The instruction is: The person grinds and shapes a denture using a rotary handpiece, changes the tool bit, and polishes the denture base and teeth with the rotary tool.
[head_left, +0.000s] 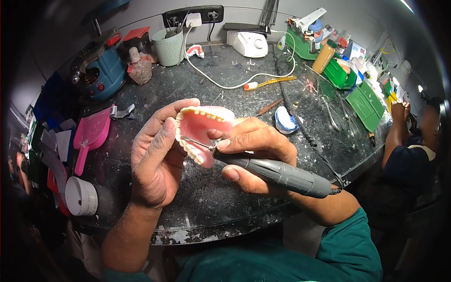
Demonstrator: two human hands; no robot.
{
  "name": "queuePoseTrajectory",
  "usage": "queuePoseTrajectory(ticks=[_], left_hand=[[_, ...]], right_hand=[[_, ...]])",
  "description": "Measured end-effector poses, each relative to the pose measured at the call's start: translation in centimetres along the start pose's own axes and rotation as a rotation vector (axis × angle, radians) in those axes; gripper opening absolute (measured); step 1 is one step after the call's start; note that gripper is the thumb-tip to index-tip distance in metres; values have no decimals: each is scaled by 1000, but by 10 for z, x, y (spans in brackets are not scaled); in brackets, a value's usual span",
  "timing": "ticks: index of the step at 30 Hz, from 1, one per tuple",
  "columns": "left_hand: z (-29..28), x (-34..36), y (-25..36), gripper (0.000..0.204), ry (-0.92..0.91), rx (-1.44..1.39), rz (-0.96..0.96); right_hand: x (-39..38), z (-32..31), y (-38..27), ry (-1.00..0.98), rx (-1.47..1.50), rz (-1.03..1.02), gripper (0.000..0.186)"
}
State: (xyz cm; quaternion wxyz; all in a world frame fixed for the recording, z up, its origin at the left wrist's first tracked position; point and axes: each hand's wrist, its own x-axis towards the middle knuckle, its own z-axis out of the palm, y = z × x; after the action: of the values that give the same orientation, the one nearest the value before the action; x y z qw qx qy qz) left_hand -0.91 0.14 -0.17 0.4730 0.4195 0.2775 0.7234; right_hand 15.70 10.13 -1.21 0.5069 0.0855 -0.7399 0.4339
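A pink denture with a row of cream teeth is raised above the bench, its hollow side turned partly toward me. My left hand grips it by the left edge, thumb near the front teeth. My right hand is closed around a dark grey handpiece, held like a pen. The thin metal bur at its tip reaches inside the denture's arch, close to the lower row of teeth; whether it touches is hard to tell. Pale dust coats my left fingers. Right fingertips rest against the denture's edge.
A blue-and-white dental model and a brown-handled tool lie beyond my right hand. The handpiece cord runs across the black bench. A pink dustpan and white tub are left. Another person works at far right.
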Motion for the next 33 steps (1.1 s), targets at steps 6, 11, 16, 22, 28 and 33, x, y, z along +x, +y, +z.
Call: queuePoseTrajectory(ticks=[6, 11, 16, 22, 28, 33], left_hand=[[-1, 1, 0, 43, 2, -13, -9], [-1, 0, 1, 43, -9, -28, -6], [-1, 1, 1, 43, -37, -47, -3], [0, 1, 2, 43, -19, -32, -4], [1, 0, 3, 43, 18, -10, -17], [-1, 0, 2, 43, 4, -21, -12]], right_hand=[[-2, -1, 1, -9, -2, 23, 32], [-1, -2, -1, -19, -7, 49, 33], [-2, -1, 1, -3, 4, 49, 32], [-2, -3, 1, -11, -2, 37, 32], [-1, -5, -1, -40, 5, 41, 32], [-2, -1, 3, -5, 47, 27, 33]])
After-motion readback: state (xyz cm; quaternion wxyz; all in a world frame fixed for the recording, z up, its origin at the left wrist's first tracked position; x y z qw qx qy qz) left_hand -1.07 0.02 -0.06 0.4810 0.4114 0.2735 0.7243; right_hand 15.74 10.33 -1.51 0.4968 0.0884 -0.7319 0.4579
